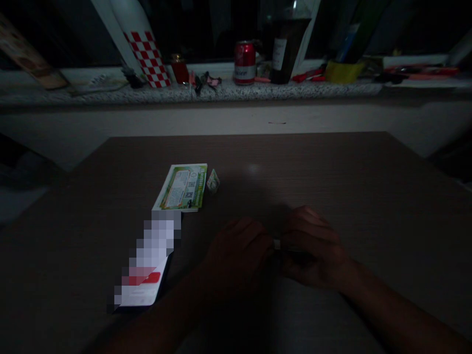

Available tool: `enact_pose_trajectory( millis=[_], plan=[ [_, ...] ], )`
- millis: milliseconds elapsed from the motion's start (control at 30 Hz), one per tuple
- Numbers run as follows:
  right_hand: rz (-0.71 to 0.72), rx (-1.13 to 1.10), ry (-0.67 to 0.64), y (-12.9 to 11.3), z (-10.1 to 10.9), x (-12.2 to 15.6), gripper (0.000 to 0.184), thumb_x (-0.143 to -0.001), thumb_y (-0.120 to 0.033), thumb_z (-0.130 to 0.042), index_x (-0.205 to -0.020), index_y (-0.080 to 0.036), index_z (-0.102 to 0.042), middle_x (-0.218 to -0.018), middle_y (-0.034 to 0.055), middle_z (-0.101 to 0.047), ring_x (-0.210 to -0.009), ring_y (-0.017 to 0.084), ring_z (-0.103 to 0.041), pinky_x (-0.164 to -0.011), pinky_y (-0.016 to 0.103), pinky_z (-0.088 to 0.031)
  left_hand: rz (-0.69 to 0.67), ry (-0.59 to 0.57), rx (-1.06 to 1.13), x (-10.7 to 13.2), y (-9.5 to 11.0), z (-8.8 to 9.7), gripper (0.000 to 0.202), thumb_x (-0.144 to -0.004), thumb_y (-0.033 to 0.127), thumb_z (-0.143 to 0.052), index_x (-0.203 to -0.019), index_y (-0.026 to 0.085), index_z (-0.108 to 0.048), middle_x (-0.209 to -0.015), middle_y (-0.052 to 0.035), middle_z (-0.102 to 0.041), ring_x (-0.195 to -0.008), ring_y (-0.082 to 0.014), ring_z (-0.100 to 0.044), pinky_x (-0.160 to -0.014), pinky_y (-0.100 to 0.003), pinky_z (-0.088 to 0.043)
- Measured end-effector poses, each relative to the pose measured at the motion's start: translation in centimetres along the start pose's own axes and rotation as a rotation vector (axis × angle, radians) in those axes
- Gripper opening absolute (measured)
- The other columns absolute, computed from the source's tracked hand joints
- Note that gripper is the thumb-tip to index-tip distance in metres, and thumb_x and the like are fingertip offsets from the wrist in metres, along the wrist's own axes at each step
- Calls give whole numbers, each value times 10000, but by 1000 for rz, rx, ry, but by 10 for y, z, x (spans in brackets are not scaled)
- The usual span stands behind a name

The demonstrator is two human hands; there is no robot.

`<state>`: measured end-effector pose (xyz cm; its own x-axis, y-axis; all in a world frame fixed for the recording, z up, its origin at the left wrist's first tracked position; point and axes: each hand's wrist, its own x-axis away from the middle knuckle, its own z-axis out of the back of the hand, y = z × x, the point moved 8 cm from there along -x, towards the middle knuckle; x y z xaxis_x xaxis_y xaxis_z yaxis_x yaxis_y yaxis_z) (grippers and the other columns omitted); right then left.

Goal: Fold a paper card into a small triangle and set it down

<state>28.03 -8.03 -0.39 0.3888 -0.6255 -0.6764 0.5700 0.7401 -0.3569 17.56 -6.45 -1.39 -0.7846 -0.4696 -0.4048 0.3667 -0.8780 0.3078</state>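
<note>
together, left hand (236, 251) and right hand (314, 250), each grip pinched tight on one small pale scrap (276, 244).

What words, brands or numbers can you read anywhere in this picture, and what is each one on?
No text here can be read.
Green leaflet: print and a square code, too small to read.
Red can: lettering on a white band, blurred.
Dark bottle: pale label, too dim to read.
Phone: the lit screen is blurred out.
</note>
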Motion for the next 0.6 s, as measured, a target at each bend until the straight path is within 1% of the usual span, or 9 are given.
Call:
enact_pose_trajectory(
  millis=[200, 367, 500, 600],
  plan=[
    [5, 10, 11, 0, 3, -1, 152, -685, -84, -654, -723, -180, -541, -655, 12, -581, -652, 167, -543, -638, 355, -444, 12, -3, 8, 0, -1, 2, 139, -916, 126, -475, -829, 127, -584, -825, -60, -581, -756, -174, -488, -701, -334, -419],
    [-3, 20, 21, 2, 5, 0, 144, -684, -76, -639, -723, -184, -552, -678, 11, -594, -658, 163, -545, -641, 347, -450, 24, 20, -18, 1, -4, 6, 127, -916, 132, -488, -824, 136, -575, -821, -51, -587, -757, -170, -492, -697, -327, -419],
    [-13, 26, 25, 4, 7, 3, 149, -680, -72, -632, -731, -189, -556, -694, 10, -603, -674, 168, -556, -653, 354, -456, 15, 10, -22, 1, -5, 7, 131, -923, 141, -484, -837, 141, -583, -826, -50, -597, -772, -172, -505, -712, -329, -428],
    [-16, 26, 23, 6, 9, 4, 164, -675, -66, -631, -737, -200, -557, -686, 2, -604, -670, 165, -557, -650, 350, -458, 12, 32, -24, 1, -6, 10, 143, -928, 147, -473, -841, 140, -586, -821, -54, -603, -758, -168, -509, -696, -324, -431]
  ],
)
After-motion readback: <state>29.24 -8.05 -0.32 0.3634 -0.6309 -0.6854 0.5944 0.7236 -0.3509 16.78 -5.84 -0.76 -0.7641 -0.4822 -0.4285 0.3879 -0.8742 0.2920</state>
